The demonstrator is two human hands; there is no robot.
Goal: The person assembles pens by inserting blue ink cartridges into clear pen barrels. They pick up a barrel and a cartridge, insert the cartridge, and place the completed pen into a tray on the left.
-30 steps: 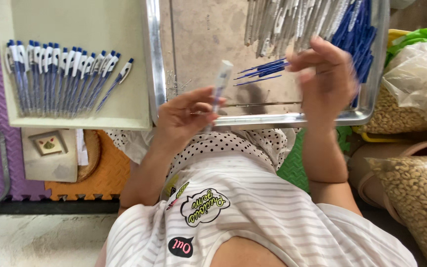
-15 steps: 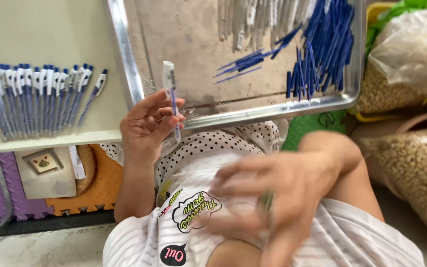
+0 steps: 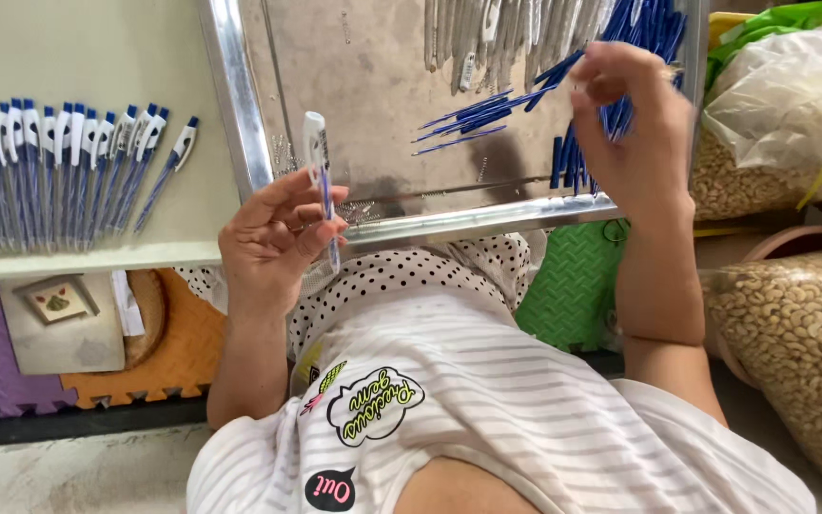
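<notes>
the left hand (image 3: 273,238) was curled round a white and blue pen (image 3: 320,181), fingers closed on its barrel, tip pointing down, just over the near rim of the metal tray (image 3: 240,124). the right hand (image 3: 635,128) hovered over the loose blue pen parts (image 3: 487,114) in the tray, fingers bent; whether they pinched anything, couldn't tell. finished pens (image 3: 59,167) lay in a row on the pale tray to the left, bags of nuts (image 3: 792,324) to the right

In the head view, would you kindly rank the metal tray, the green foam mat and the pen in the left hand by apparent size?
1. Metal tray, clearly largest.
2. Green foam mat, partly hidden, so only its visible part counts.
3. Pen held in the left hand, smallest.
</notes>
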